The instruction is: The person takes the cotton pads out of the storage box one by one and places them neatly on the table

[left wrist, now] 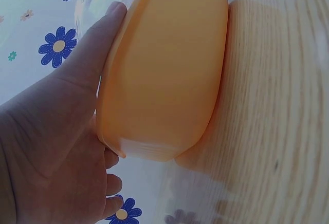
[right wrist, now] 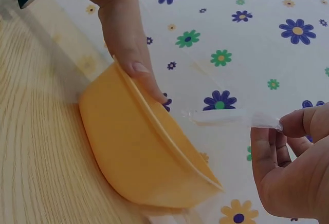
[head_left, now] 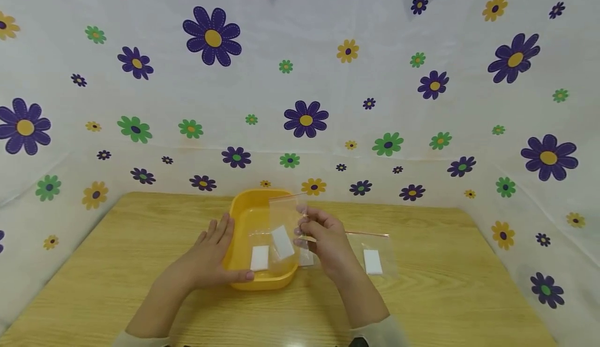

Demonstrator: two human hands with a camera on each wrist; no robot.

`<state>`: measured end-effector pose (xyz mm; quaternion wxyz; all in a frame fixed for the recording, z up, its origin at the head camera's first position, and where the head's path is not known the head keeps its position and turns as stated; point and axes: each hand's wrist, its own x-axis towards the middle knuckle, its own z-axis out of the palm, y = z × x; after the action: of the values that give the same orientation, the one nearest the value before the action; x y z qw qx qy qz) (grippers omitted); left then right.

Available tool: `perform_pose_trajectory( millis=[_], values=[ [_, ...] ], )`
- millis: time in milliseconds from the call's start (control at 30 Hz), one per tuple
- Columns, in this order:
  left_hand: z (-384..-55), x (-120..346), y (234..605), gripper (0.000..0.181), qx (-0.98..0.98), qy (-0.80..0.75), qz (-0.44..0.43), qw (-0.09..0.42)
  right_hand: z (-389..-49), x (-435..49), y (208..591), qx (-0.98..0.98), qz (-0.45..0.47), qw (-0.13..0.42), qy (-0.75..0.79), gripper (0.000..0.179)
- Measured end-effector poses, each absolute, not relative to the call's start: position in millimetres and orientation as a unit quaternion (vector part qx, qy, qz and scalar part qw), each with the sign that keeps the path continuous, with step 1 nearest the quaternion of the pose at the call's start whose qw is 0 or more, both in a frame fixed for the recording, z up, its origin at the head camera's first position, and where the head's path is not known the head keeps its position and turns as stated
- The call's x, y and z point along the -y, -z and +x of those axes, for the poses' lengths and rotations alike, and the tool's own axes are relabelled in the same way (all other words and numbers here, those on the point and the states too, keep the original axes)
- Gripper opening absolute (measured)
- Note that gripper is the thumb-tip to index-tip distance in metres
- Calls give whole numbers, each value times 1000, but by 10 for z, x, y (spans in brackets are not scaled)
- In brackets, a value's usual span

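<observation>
At the lower edge, a light sleeve (head_left: 142, 339) covers each forearm. The left hand (head_left: 203, 261) is spread wide rather than clenched, its fingers lying straight along the left side of a yellow plastic basin (head_left: 267, 283) and its thumb on the near rim. The basin stands on the desk (head_left: 431, 284), its long sides running away from the person.

The right hand (head_left: 328, 240) has a narrow grip, pinching the right edge of a clear zip bag (head_left: 285, 214) between thumb and fingers. That bag is held up over the right part of the basin, with a tilted white rectangular piece (head_left: 283, 242) inside. A second clear bag (head_left: 259, 240), also with a white piece, lies in the basin.

On the desk, one bagged piece (head_left: 307, 257) lies just beside the basin, partly hidden, and a red-topped bag (head_left: 372, 243) lies farther right. Behind everything hangs a white flower-printed cloth (head_left: 262, 91).
</observation>
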<state>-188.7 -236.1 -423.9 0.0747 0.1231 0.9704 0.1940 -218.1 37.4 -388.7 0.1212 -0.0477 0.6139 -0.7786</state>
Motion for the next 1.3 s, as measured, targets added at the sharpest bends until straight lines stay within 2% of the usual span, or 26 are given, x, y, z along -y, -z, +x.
perform_pose_trajectory(
  millis=[433,1300],
  values=[
    [-1910,2399,4271,134,-970,-190,132,77,-2218,-872,3980,-625,8,82,777,36],
    [-1885,2385,4224,134,-969,-195,128,77,-2195,-1537,4028,-621,54,65,779,42]
  ],
)
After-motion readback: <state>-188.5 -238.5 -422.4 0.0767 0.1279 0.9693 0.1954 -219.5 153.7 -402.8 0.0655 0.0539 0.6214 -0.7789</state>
